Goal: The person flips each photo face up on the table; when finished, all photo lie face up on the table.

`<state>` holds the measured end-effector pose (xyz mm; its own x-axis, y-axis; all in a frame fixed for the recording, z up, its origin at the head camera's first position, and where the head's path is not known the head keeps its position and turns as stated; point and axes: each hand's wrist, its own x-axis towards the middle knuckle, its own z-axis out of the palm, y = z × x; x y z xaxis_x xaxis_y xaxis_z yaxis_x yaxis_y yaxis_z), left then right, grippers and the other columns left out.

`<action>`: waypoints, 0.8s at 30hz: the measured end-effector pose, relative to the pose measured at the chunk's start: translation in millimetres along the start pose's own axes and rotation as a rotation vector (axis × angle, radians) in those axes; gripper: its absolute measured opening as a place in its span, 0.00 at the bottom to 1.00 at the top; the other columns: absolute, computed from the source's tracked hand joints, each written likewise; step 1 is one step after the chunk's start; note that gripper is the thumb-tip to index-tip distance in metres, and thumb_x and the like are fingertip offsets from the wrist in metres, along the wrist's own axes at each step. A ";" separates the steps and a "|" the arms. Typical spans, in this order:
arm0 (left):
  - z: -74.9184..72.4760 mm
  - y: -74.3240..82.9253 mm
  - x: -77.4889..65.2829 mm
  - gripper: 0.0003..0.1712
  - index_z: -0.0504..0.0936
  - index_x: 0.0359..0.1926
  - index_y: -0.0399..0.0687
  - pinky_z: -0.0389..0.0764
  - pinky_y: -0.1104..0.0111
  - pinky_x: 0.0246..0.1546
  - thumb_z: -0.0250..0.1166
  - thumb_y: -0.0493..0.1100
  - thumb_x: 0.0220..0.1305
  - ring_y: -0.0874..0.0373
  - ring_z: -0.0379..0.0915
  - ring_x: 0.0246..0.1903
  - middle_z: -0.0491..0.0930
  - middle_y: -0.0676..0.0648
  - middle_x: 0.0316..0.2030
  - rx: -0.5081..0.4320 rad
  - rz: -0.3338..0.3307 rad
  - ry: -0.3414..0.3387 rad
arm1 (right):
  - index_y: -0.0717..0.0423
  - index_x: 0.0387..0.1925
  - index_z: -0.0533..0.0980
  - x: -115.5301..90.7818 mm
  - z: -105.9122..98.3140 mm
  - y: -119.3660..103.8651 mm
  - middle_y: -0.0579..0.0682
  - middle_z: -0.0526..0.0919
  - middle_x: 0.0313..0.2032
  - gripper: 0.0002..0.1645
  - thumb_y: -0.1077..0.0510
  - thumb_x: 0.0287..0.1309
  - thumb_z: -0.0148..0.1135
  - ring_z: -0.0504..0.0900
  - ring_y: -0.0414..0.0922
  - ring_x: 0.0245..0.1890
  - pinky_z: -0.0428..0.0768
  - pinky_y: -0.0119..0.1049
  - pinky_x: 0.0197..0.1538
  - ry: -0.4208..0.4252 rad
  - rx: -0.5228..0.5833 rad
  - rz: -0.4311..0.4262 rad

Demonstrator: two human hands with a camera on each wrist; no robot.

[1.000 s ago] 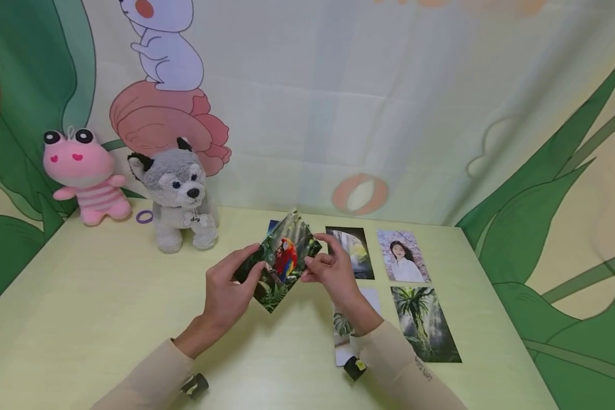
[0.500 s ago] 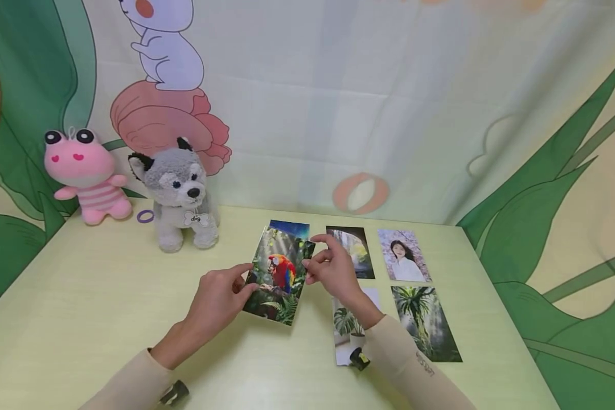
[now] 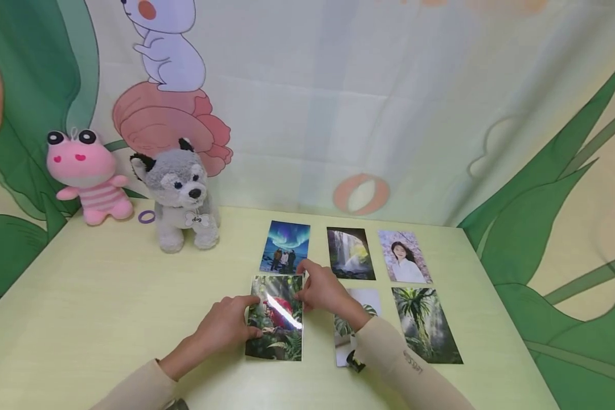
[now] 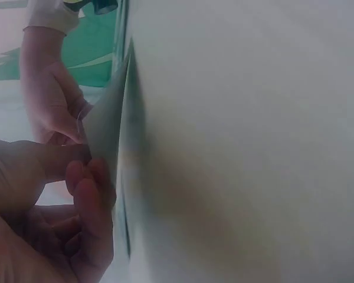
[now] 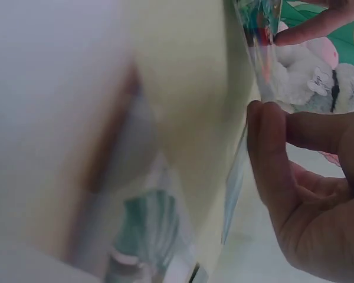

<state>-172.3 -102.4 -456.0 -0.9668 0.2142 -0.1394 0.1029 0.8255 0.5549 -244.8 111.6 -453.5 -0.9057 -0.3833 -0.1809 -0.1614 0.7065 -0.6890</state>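
Observation:
Both hands hold a glossy photo of a red parrot in a forest (image 3: 277, 319), just below the aurora photo (image 3: 287, 242) in the head view. My left hand (image 3: 220, 324) pinches its left edge; my right hand (image 3: 325, 289) pinches it near the upper right corner. A bright glare streak crosses the parrot. In the left wrist view, the photo (image 4: 108, 121) stands tilted with part of it off the table, between the left fingers (image 4: 94, 200). The right wrist view shows the right hand (image 5: 307, 177) gripping the photo's end (image 5: 259, 41).
To the right lie a waterfall photo (image 3: 351, 253), a portrait photo (image 3: 406, 259), a tree photo (image 3: 424, 319) and a potted-plant photo (image 3: 342, 327), partly under the right forearm. A plush husky (image 3: 179, 196), pink plush frog (image 3: 92, 176) and purple ring (image 3: 146, 217) stand at the back left.
The parrot photo has come down toward the table and nearer me, turning from slanted to nearly upright in line. The aurora photo behind it is now uncovered. Both hands still hold the photo.

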 end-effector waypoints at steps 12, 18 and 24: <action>7.8 -1.6 6.2 0.36 0.81 0.59 0.43 0.81 0.53 0.35 0.80 0.50 0.48 0.41 0.83 0.39 0.86 0.38 0.47 0.111 0.022 -0.101 | 0.60 0.50 0.75 0.3 5.9 3.1 0.47 0.76 0.12 0.26 0.58 0.52 0.76 0.74 0.42 0.12 0.70 0.34 0.24 -0.021 -0.194 0.083; 8.2 2.1 4.3 0.30 0.82 0.51 0.44 0.79 0.52 0.27 0.79 0.52 0.49 0.44 0.82 0.34 0.85 0.43 0.36 0.231 0.032 -0.099 | 0.57 0.50 0.76 0.6 7.3 1.7 0.51 0.78 0.23 0.26 0.54 0.53 0.76 0.72 0.45 0.23 0.69 0.37 0.28 -0.010 -0.295 0.059; -0.8 7.9 3.7 0.24 0.84 0.47 0.48 0.69 0.60 0.16 0.77 0.53 0.52 0.51 0.74 0.20 0.80 0.48 0.22 0.252 0.048 0.013 | 0.57 0.54 0.76 -4.0 -6.3 1.2 0.51 0.83 0.29 0.25 0.52 0.57 0.72 0.76 0.44 0.23 0.73 0.37 0.26 0.069 -0.291 0.021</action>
<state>-175.3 -95.5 -451.5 -0.9621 0.2511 -0.1059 0.2026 0.9189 0.3384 -243.9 117.7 -449.2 -0.9329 -0.3325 -0.1382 -0.2387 0.8585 -0.4538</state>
